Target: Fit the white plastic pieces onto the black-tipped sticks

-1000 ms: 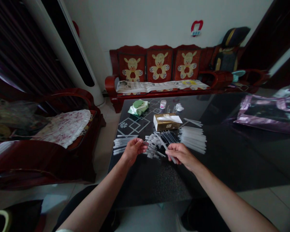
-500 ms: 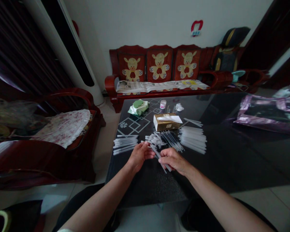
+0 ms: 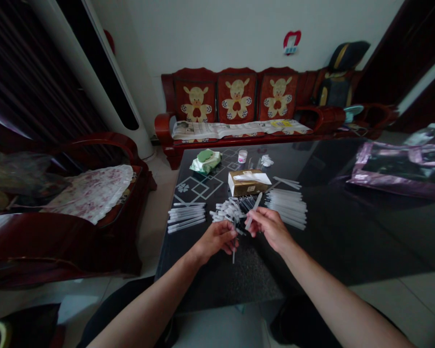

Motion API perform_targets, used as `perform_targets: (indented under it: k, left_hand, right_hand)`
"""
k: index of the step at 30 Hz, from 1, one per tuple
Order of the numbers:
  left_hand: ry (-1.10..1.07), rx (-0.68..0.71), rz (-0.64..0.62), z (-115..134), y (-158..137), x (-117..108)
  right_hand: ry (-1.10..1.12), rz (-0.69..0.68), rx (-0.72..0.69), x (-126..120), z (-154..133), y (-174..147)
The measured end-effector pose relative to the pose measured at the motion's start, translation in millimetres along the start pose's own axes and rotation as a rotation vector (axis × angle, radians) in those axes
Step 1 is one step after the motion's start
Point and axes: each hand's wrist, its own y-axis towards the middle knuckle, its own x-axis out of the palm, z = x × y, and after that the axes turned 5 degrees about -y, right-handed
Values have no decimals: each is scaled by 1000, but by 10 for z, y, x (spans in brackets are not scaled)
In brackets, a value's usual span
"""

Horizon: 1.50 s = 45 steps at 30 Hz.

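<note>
Left hand: pinched on thin rod, near-vertical in view
Right hand: clamped on translucent tube, top leaning right
Tube vs rod: right, apart, axes unaligned

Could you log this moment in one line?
left hand: holding thin stick | right hand: holding pale tube | table: tissue box

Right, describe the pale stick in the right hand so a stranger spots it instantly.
Start at the black table before the red sofa. Over it, the right hand grips the pale stick; unlike the pale row lying to the right, this one is held at a tilt.
</note>
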Motion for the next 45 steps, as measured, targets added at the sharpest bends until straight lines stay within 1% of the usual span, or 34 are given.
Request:
perform_targets:
  k: [3, 5, 13, 16, 19, 24, 27, 29, 33, 35, 37, 40, 43, 45]
  left_hand:
    - [62, -29, -79, -12, -17, 49]
    - [88, -50, -101, -29, -16, 68]
    - [106, -59, -124, -40, -5, 53]
    - [105, -45, -106, -23, -11, 60]
    - [67, -13, -1, -29, -3, 77]
    - [-113, 158, 309, -87, 40, 137]
    - [-239, 192, 474, -111, 53, 186]
    - [-298, 196, 548, -124, 58, 204]
    - [-371, 158, 654, -161, 69, 164]
    - [-390, 99, 627, -180, 69, 118]
    - [-398, 42, 526, -188, 62, 76]
    - [-373, 34, 391, -168, 48, 31]
    - [-359, 40, 362, -119, 50, -28]
    - [-375, 41, 388, -82, 62, -95]
  right_hand:
    - [126, 125, -49, -80, -8, 57]
    - [159, 161, -64, -107, -2, 72]
    - [138, 111, -47, -79, 14, 49]
    - [123, 84, -29, -41, 20, 26]
    - [141, 35, 21, 1, 44, 6]
    - [232, -23, 145, 110, 101, -10]
    - [274, -75, 188, 246, 148, -53]
    - [270, -141, 223, 364, 188, -108]
    - [227, -364, 304, 549, 237, -209]
    - [210, -434, 334, 562, 225, -221]
    - [179, -478, 365, 527, 197, -212]
    - [112, -530, 389, 450, 164, -197]
    - [6, -552, 368, 370, 164, -171]
    - [-145, -478, 303, 280, 173, -114]
